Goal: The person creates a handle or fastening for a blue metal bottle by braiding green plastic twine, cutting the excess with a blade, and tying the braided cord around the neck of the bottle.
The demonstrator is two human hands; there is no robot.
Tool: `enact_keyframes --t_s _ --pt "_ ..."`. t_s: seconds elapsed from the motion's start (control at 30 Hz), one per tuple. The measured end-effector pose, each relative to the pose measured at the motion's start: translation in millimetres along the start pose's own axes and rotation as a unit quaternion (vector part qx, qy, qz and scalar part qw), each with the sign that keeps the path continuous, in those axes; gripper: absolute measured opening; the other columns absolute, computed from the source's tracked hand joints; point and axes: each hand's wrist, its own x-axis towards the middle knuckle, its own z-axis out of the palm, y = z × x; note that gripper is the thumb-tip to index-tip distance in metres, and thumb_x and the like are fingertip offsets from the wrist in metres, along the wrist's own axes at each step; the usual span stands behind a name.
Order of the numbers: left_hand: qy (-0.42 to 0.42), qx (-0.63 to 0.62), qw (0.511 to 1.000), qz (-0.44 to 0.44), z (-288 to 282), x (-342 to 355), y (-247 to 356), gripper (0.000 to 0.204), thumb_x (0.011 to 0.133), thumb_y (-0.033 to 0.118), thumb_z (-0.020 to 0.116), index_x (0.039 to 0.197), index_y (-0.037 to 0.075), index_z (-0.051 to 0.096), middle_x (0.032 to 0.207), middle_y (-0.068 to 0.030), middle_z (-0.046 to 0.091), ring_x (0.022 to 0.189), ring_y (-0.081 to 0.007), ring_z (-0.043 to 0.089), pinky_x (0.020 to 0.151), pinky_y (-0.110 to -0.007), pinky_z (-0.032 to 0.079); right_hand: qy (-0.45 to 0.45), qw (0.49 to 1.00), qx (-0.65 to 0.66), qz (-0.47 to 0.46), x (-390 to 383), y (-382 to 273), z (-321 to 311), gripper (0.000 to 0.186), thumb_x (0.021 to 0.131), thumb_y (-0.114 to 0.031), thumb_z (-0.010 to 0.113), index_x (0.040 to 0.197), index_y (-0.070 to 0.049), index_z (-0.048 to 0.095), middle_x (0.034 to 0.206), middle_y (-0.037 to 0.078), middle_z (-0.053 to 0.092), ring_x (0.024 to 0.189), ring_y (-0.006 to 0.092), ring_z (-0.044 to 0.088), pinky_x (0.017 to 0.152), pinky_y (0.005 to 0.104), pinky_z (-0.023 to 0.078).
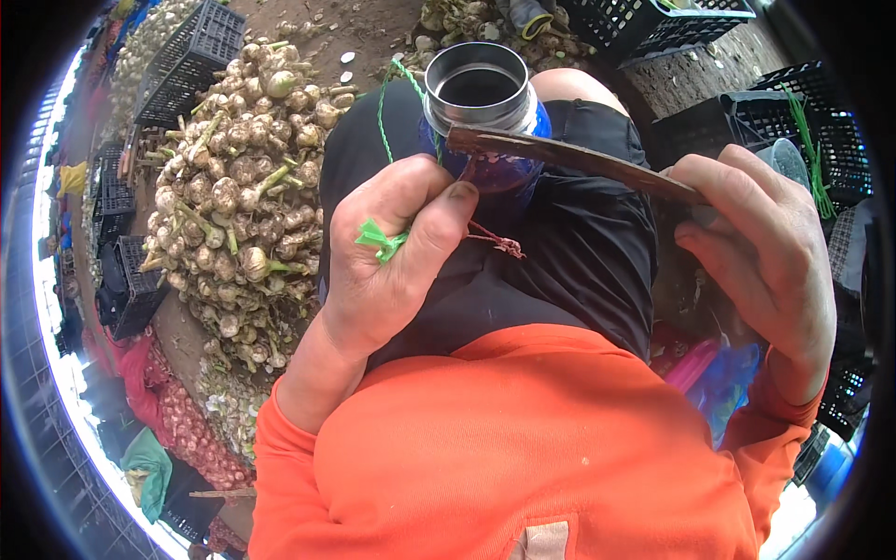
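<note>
A blue container [523,177] with an open steel mouth sits upright at my lap on black trousers. My left hand [401,238] is closed on a twisted red cord [495,243], with a bright green strip [378,243] poking out of the fist; a thin green twine [383,121] loops beside the container. In my right hand [747,233] is a long, flat, brown rusty-looking blade [597,163], held at its right end. Its far end lies across the container's front, just above my left thumb, partly over the cord. Whether it touches the steel neck I cannot tell.
A big heap of garlic [238,196] fills the left floor, near black crates [182,70] and red mesh sacks [191,434]. More crates [658,33] stand at upper right, with green twine [812,159] hanging over one. Blue and pink plastic bags [723,378] lie beside my right hip.
</note>
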Motion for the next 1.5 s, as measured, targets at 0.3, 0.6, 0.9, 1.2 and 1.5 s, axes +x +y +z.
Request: enact_keyframes --t_s 0.3,0.6,0.9,1.2,1.5 --pt "-0.003 -0.019 1.0 -0.002 0.3 -0.2 -4.6 0.018 0.089 0.004 0.059 0.072 -0.001 0.053 0.066 -0.0021 0.046 0.06 -0.0105 0.042 0.055 -0.027 0.036 -0.01 1.0 0.007 -0.014 7.0 6.9 0.6 0.035 0.07 -0.003 0.065 0.103 0.005 0.059 0.078 0.014 0.053 0.061 0.0295 0.052 0.054 0.0357 0.039" --pt "-0.027 -0.009 0.998 -0.048 -4.4 -6.7 7.1 0.013 0.091 0.007 0.052 0.088 -0.002 0.061 0.077 -0.0063 0.061 0.069 -0.0092 0.052 0.066 -0.023 0.042 0.013 0.998 0.021 -0.063 9.8 19.8 7.5 0.038 0.073 -0.006 0.066 0.109 0.005 0.059 0.081 0.011 0.057 0.064 0.0231 0.054 0.056 0.032 0.041" --pt "0.111 -0.118 0.986 0.037 -78.0 -7.8 10.8 0.025 0.095 0.018 0.048 0.073 0.006 0.048 0.075 -0.0126 0.057 0.07 -0.0181 0.054 0.061 -0.03 0.045 0.209 0.872 0.221 0.383 -122.0 69.3 26.3 0.04 0.094 -0.011 0.051 0.133 0.0 0.049 0.102 0.003 0.06 0.081 0.0077 0.053 0.074 0.0209 0.041" --pt "0.289 0.255 0.919 -0.09 -156.5 0.3 7.3 0.029 0.093 0.03 0.062 0.08 0.004 0.066 0.069 0.0015 0.056 0.061 -0.0057 0.049 0.055 -0.021 0.038 0.096 0.894 0.062 0.432 -212.8 125.2 154.7 0.042 0.094 -0.013 0.05 0.134 0.0 0.047 0.131 0.019 0.052 0.124 0.0295 0.049 0.103 0.0359 0.037" --pt "0.174 -0.225 0.954 -0.091 -173.3 -9.6 35.6 0.053 0.085 -0.005 0.048 0.136 -0.009 0.035 0.128 -0.0235 0.052 0.096 -0.0213 0.061 0.085 -0.033 0.055 0.022 0.832 -0.174 0.526 -337.1 219.0 292.5 0.047 0.089 -0.027 0.052 0.131 -0.005 0.05 0.123 0.025 0.055 0.114 0.0411 0.053 0.097 0.0467 0.041"
